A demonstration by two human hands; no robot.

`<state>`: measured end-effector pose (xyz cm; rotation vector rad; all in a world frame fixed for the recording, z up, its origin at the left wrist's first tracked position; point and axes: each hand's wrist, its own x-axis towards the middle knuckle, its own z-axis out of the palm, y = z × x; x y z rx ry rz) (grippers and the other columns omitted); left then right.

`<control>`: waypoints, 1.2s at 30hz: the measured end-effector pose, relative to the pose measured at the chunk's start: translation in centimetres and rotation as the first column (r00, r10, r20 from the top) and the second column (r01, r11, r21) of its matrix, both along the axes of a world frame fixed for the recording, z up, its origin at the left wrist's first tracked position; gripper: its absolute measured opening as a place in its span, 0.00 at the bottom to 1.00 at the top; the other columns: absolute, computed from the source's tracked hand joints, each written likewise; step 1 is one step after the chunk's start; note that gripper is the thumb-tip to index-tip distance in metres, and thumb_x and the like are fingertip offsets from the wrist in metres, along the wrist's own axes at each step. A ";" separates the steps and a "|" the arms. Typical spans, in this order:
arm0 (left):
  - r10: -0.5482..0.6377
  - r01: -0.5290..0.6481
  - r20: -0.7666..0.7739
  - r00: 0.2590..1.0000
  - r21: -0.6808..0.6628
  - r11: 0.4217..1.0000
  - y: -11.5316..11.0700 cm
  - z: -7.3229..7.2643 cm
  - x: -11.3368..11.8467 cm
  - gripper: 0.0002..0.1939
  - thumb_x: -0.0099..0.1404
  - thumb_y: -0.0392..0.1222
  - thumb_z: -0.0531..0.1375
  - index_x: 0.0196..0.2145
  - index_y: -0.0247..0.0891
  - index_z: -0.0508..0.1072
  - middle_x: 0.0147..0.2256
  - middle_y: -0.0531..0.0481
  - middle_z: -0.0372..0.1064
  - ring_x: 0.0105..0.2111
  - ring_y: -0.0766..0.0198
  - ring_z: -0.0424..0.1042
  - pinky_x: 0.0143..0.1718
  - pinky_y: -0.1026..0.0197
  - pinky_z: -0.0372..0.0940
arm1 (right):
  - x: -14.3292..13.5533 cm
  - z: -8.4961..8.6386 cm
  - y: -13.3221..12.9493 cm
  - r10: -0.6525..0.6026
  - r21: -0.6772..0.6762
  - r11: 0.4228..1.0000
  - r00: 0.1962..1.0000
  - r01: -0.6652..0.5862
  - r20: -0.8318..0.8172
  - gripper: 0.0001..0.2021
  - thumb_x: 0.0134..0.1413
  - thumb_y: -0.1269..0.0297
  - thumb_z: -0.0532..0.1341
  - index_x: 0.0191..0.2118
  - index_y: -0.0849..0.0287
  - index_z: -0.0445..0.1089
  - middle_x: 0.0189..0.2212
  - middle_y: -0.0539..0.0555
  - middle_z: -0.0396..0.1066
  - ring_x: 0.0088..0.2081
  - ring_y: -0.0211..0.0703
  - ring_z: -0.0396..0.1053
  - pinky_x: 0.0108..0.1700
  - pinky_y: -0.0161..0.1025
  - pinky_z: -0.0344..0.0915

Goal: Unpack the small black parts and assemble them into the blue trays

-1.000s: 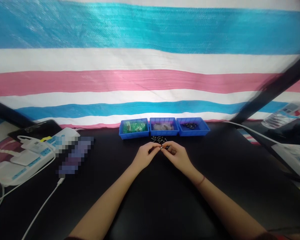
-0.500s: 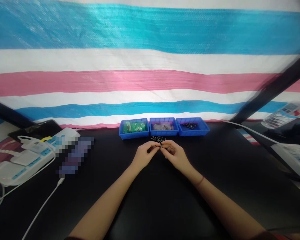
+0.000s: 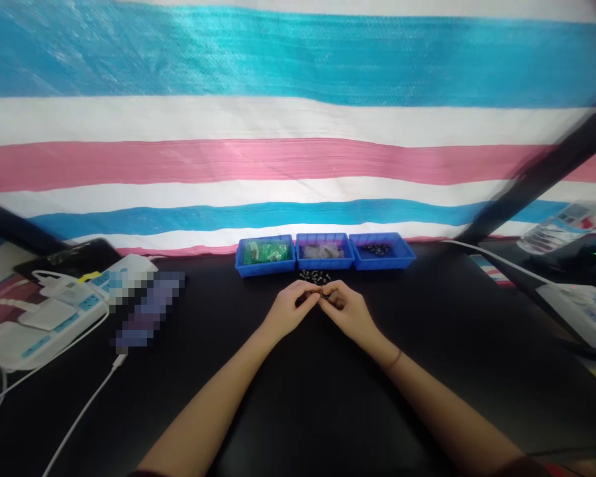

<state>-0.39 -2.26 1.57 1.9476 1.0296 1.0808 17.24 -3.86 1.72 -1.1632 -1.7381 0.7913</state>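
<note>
My left hand point(image 3: 289, 309) and my right hand point(image 3: 348, 309) meet fingertip to fingertip over the black table point(image 3: 322, 397). Both are closed in a pinch on something tiny between them; the fingers hide most of it and I cannot make out its kind. Just beyond the fingertips lies a small pile of dark and silvery little parts point(image 3: 314, 276). Behind the pile, three blue trays stand side by side. The left tray point(image 3: 265, 269) holds green and pale pieces in clear plastic, the middle tray point(image 3: 326, 264) pale small pieces, the right tray point(image 3: 395, 260) small dark parts.
At the left are a white power strip point(image 3: 82, 306) with plugs and cables, a blurred-out phone-like object point(image 3: 151, 308) on a white cable, and a dark device point(image 3: 67, 257). Another white power strip point(image 3: 583, 315) and a clear plastic bottle point(image 3: 566, 225) are at the right. Striped sheeting point(image 3: 298, 159) hangs behind.
Both hands have come slightly nearer to me, and the fingertips now cover more of the small thing between them. The trays and the pile stay in place.
</note>
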 end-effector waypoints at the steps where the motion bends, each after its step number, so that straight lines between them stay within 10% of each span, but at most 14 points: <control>1: -0.007 0.007 -0.005 1.000 -0.007 1.000 0.0 0.0 0.0 0.09 0.67 0.40 0.56 0.43 0.39 0.75 0.41 0.47 0.73 0.40 0.61 0.72 0.42 0.60 0.68 | 0.0 0.0 0.0 -0.001 0.029 1.000 1.000 0.001 0.013 0.02 0.56 0.66 0.61 0.35 0.57 0.67 0.29 0.49 0.66 0.26 0.35 0.62 0.27 0.33 0.60; 23: 0.105 -0.105 0.059 0.993 -0.004 0.994 -0.1 -0.7 0.0 0.08 0.65 0.39 0.59 0.42 0.40 0.74 0.40 0.51 0.75 0.38 0.63 0.74 0.42 0.61 0.68 | -0.4 -0.1 0.0 0.039 -0.148 0.986 0.975 -0.073 -0.219 0.14 0.58 0.60 0.60 0.49 0.55 0.66 0.40 0.53 0.70 0.24 0.34 0.70 0.27 0.35 0.69; 27: 0.171 -0.171 -0.004 0.985 0.050 0.984 -0.1 -0.7 0.1 0.09 0.66 0.40 0.58 0.44 0.40 0.73 0.41 0.50 0.75 0.39 0.63 0.74 0.44 0.60 0.67 | 0.5 0.1 1.1 -0.135 -0.137 0.985 0.957 0.102 -0.258 0.11 0.56 0.59 0.62 0.43 0.57 0.70 0.33 0.51 0.70 0.21 0.33 0.67 0.22 0.32 0.64; 36: 0.457 -0.399 -0.329 0.826 0.231 0.887 0.7 -1.4 -0.6 0.12 0.64 0.37 0.58 0.46 0.41 0.74 0.44 0.46 0.73 0.48 0.52 0.66 0.50 0.49 0.62 | 6.5 0.5 5.3 -0.515 -0.240 0.851 0.649 0.468 -0.560 0.17 0.44 0.60 0.68 0.41 0.62 0.70 0.34 0.54 0.73 0.16 0.27 0.60 0.13 0.27 0.53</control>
